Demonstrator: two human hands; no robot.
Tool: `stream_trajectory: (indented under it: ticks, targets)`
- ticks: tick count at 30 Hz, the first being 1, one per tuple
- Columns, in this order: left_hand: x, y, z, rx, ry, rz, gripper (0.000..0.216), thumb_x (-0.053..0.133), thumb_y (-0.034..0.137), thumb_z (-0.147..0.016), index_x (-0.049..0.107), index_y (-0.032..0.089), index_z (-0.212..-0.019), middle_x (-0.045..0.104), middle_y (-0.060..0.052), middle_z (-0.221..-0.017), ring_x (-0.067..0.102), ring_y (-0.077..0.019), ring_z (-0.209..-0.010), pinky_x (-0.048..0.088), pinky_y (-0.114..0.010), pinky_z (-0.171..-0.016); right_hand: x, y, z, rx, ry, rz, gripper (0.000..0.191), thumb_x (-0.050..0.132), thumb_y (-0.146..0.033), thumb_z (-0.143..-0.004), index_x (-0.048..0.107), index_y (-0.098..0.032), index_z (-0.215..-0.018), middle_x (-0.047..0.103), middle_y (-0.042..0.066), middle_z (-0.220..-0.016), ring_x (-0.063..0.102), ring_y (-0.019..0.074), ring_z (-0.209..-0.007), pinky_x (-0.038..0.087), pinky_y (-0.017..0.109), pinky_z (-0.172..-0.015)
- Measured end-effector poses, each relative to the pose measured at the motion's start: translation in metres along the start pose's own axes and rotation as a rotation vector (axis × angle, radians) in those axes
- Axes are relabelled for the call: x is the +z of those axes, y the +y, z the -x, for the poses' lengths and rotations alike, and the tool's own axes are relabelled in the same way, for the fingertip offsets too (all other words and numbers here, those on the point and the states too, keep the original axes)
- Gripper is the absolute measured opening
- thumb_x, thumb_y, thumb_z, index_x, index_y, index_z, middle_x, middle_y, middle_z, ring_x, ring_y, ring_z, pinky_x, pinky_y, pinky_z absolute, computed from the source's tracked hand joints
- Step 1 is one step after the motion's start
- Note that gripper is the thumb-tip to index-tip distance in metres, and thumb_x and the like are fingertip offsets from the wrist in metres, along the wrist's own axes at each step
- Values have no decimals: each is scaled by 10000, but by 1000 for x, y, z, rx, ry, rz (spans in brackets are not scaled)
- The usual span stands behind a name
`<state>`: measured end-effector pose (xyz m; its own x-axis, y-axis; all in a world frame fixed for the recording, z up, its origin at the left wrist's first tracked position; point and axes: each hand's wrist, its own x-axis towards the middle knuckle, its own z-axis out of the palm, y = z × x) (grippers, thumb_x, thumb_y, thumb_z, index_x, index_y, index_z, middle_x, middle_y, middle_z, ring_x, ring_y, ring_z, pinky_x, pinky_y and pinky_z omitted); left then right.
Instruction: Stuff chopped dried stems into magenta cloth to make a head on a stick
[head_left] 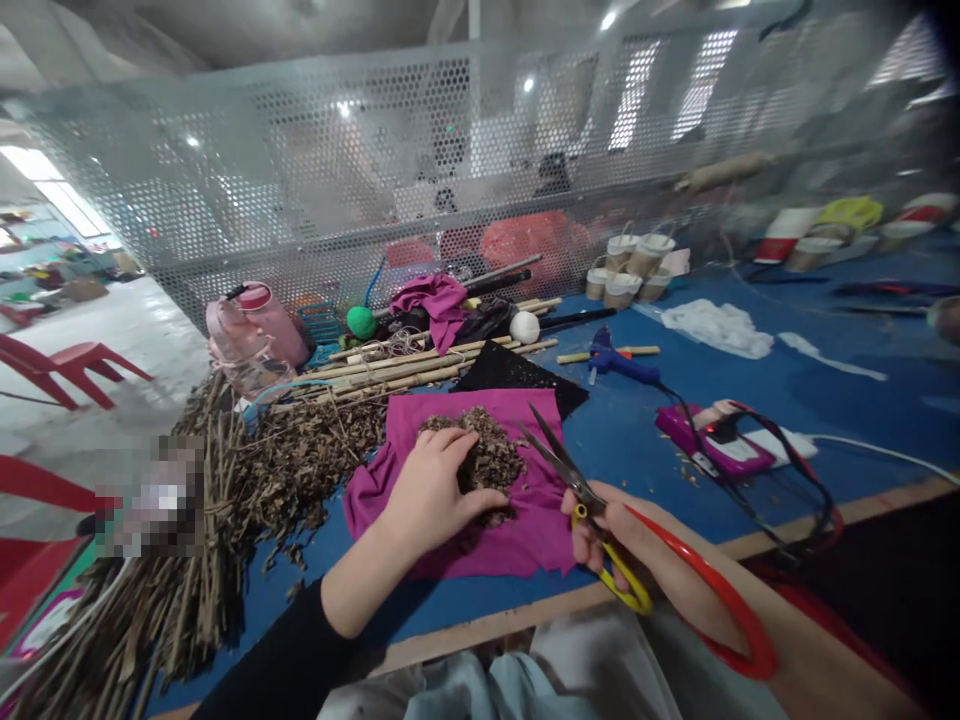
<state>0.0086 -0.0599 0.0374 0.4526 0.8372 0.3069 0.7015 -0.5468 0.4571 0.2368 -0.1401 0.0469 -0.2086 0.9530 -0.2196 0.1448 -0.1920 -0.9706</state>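
A magenta cloth (409, 405) lies spread on the blue table, with a heap of dried leaves (491, 455) on its middle. My left hand (431, 480) rests on the left side of the heap, fingers curved and thumb spread apart. My right hand (611, 530) grips scissors (559, 455) with one red and one yellow handle. Their blades are parted and point up and left, over the cloth's right part beside the leaves. A larger pile of dried leaves (300, 460) lies left of the cloth, next to a bundle of dry stalks (202, 560).
Behind the cloth are a black cloth (517, 378), thin sticks (405, 370), a green ball (361, 322) and a white ball (525, 327). A blue glue gun (622, 365) and a purple power strip (712, 445) with cables lie right. Small buckets (630, 265) stand near the mesh partition (360, 150).
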Motion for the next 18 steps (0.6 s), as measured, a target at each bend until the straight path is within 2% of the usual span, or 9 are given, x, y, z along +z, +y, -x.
stream_trajectory:
  ticks: [4, 8, 11, 15, 18]
  targets:
    - [8, -9, -5, -84, 52, 84, 337, 645, 248, -794, 651, 119, -1106, 644, -120, -1068, 596, -239, -973, 463, -345, -898, 2, 12, -4, 68, -79, -119, 622, 418, -759, -750, 518, -185, -969, 587, 41, -711, 538, 133, -597, 423, 221, -489]
    - [9, -21, -2, -137, 161, 214, 199, 665, 208, -778, 712, 135, -957, 699, -95, -928, 642, -206, -862, 491, -306, -823, 6, 16, -3, 236, -226, -239, 586, 404, -756, -754, 524, -199, -891, 601, 33, -661, 553, 123, -528, 414, 213, -458]
    - [12, -23, 4, -144, 272, 294, 153, 655, 212, -786, 721, 172, -918, 712, -80, -912, 653, -193, -855, 500, -295, -816, 8, 13, -4, 279, -295, -252, 518, 430, -695, -784, 551, -194, -836, 626, 44, -668, 570, 125, -529, 431, 222, -480]
    - [14, -20, 10, -32, 322, 287, 168, 610, 181, -817, 711, 198, -951, 708, -73, -934, 651, -176, -888, 508, -273, -831, 6, 8, -14, 289, -336, -264, 584, 424, -727, -764, 584, -187, -916, 668, 84, -756, 611, 156, -638, 459, 246, -546]
    - [15, -18, 14, 142, 339, 193, 192, 559, 153, -849, 695, 193, -979, 693, -73, -953, 646, -161, -896, 524, -256, -809, 6, 3, -29, 311, -373, -142, 660, 383, -773, -744, 612, -156, -807, 662, 105, -794, 607, 154, -673, 464, 232, -563]
